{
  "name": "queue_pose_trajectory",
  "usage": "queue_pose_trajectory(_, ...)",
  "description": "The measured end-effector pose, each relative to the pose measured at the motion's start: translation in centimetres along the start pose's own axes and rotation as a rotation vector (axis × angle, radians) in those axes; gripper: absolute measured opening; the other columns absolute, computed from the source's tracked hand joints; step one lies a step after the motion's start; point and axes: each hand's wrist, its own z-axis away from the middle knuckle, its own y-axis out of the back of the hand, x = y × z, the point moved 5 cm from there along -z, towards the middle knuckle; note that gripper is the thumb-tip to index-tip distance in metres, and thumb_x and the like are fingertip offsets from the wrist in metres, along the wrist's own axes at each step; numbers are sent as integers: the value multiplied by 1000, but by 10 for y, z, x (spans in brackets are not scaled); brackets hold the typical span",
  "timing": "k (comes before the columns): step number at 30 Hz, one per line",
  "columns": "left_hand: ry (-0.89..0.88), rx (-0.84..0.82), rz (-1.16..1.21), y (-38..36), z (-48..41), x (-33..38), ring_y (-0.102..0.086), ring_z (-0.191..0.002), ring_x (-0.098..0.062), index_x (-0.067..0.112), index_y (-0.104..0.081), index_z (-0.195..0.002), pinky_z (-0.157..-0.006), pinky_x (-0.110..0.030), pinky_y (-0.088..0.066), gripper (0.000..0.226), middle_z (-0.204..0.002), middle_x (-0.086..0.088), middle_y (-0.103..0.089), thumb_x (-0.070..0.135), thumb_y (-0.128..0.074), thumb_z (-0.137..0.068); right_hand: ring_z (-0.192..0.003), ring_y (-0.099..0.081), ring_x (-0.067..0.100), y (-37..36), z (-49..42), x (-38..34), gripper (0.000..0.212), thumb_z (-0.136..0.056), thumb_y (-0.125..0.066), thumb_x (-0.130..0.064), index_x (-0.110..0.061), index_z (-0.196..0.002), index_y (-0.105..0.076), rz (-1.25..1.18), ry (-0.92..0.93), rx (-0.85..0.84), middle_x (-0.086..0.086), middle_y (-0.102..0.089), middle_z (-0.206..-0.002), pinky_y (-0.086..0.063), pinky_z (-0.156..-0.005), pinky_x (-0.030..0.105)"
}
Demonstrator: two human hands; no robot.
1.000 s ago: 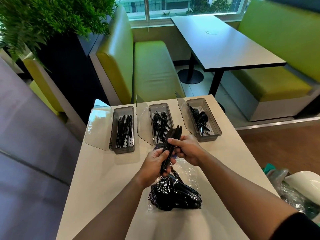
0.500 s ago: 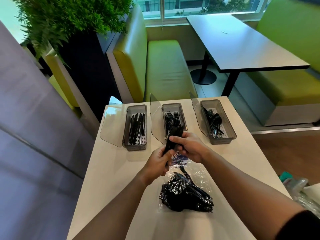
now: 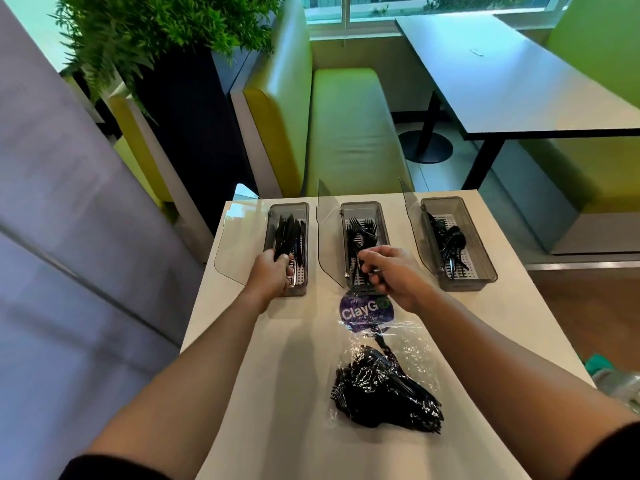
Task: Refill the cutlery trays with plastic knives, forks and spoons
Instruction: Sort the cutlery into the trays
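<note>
Clamped in your left hand (image 3: 268, 271), a bundle of black plastic knives (image 3: 287, 237) points lengthwise into the left tray (image 3: 267, 237), probably so they lie flat beside the others in it. Your right hand (image 3: 391, 275) hovers with curled fingers over the near end of the middle tray (image 3: 360, 204), above the forks (image 3: 362, 230); whether it holds anything cannot be told. Spoons (image 3: 450, 240) lie in the right tray (image 3: 481, 258). Nearer you on the table (image 3: 277, 393), the clear bag (image 3: 384, 393) of black cutlery lies within reach.
</note>
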Motion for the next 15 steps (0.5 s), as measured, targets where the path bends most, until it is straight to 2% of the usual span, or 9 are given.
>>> queue_pose_trajectory(3,99,4,-92,-2,-18,-22,-44,-49,-18,10,-53,-89,-42,-21,-33,17,-74,-8,-55,10,-42,-102,-55,-55,12,12,-9,20,14,-98,-64,-13,-6,-110,-66,118,-46,54,12,-65,-90,-44,-45,25)
queue_pose_trajectory(6,155,21,-122,-7,-26,-34,-43,-49,-20,10,-51,-79,-44,-22,-31,23,-75,-12,-57,4,-43,-100,-63,-63,16,19,-15,36,17,-98,-62,-9,-4,-114,-63,213,-89,59,21,-68,-103,-52,-54,30)
queue_pose_trajectory(10,211,65,-166,-8,-31,-34,-48,-47,-21,4,-55,-84,-35,-19,-32,18,-76,-14,-59,-2,-43,-96,-79,-64,21,25,-20,43,16,-99,-60,-9,-7,-115,-64,246,-96,68,18,-68,-100,-59,-74,38)
queue_pose_trajectory(15,230,47,-198,-8,-32,-31,-57,-37,-17,5,-57,-82,-40,-23,-37,17,-70,-10,-62,0,-46,-95,-81,-65,21,27,-24,44,17,-98,-61,-9,-6,-115,-66,274,-92,75,20,-69,-104,-58,-68,34)
